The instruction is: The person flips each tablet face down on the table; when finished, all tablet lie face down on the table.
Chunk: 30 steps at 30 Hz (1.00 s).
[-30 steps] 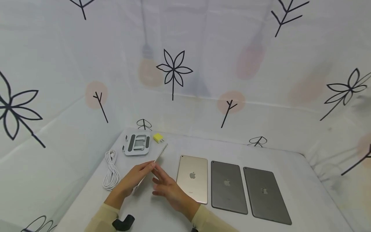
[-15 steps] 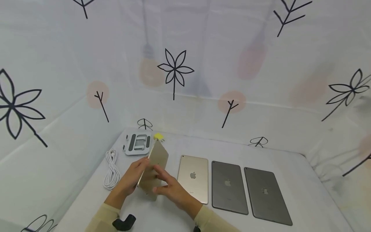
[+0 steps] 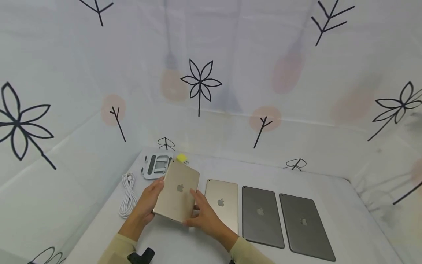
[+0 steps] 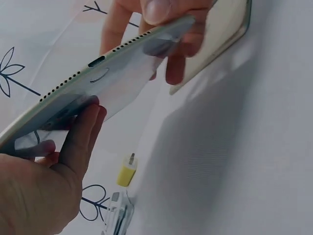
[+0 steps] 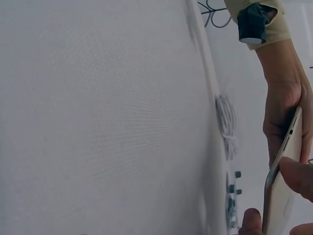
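Note:
A gold tablet (image 3: 174, 201) is held tilted above the table, its back with the apple logo towards the head camera. My left hand (image 3: 147, 201) grips its left edge; the left wrist view shows those fingers under the dark glass screen (image 4: 120, 73). On the opposite side my right hand (image 3: 209, 219) pinches the right edge near the lower corner, thumb on the back and fingers beneath. The tablet's bottom edge, with speaker holes and a port, faces the left wrist camera. Part of the right hand is cut off in the right wrist view.
Another gold tablet (image 3: 225, 190) and two dark grey tablets (image 3: 262, 227) (image 3: 306, 234) lie face down in a row to the right. A coiled white cable (image 3: 128, 200), a grey folding stand (image 3: 151, 171) and a yellow plug adapter (image 3: 181, 158) lie at the left and back.
The held tablet has turned from edge-on to showing its back to the head camera. My right hand has gone from light fingertip contact to gripping its right edge.

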Each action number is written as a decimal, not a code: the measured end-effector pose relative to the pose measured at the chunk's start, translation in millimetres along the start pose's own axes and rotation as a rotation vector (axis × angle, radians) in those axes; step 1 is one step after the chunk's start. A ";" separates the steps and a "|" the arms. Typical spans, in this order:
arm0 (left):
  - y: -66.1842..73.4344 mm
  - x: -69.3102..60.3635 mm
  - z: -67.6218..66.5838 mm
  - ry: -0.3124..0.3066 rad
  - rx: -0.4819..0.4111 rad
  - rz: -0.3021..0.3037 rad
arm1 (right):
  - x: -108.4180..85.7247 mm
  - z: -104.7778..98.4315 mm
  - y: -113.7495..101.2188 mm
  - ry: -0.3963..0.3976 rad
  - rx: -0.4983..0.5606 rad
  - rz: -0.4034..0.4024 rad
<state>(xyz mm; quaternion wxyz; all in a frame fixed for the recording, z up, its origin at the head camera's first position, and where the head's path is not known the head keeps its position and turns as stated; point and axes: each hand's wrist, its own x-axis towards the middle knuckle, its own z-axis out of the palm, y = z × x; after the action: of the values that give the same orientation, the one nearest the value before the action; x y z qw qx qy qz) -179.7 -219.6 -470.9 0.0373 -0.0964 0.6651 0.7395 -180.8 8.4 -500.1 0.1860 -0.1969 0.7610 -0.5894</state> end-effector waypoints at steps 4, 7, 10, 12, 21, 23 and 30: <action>-7.6 2.4 0.1 0.016 -0.034 -0.009 | -2.3 -3.7 0.7 0.008 -0.004 0.036; -14.3 4.2 1.2 0.043 -0.083 -0.016 | -4.4 -5.3 0.3 0.014 0.035 0.057; -21.0 6.8 1.7 0.095 -0.118 -0.021 | -7.2 -5.3 0.9 0.041 0.058 0.064; -23.9 8.7 1.8 0.133 -0.127 -0.024 | -8.8 -4.9 1.3 0.068 0.046 0.062; -23.5 17.5 0.5 0.258 0.022 -0.044 | -5.5 -1.9 3.2 0.162 -0.062 0.034; -24.0 18.1 0.1 0.244 0.066 -0.043 | -4.8 -1.1 4.0 0.170 -0.071 0.038; -27.5 16.7 -5.3 0.121 0.240 -0.049 | -3.9 1.5 8.4 0.195 -0.084 0.047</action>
<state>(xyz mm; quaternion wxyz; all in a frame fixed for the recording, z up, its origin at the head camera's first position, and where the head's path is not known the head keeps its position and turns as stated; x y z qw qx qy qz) -190.5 -223.0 -501.4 0.0266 -0.1520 0.7474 0.6462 -177.4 11.1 -508.5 0.1162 -0.1283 0.8039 -0.5690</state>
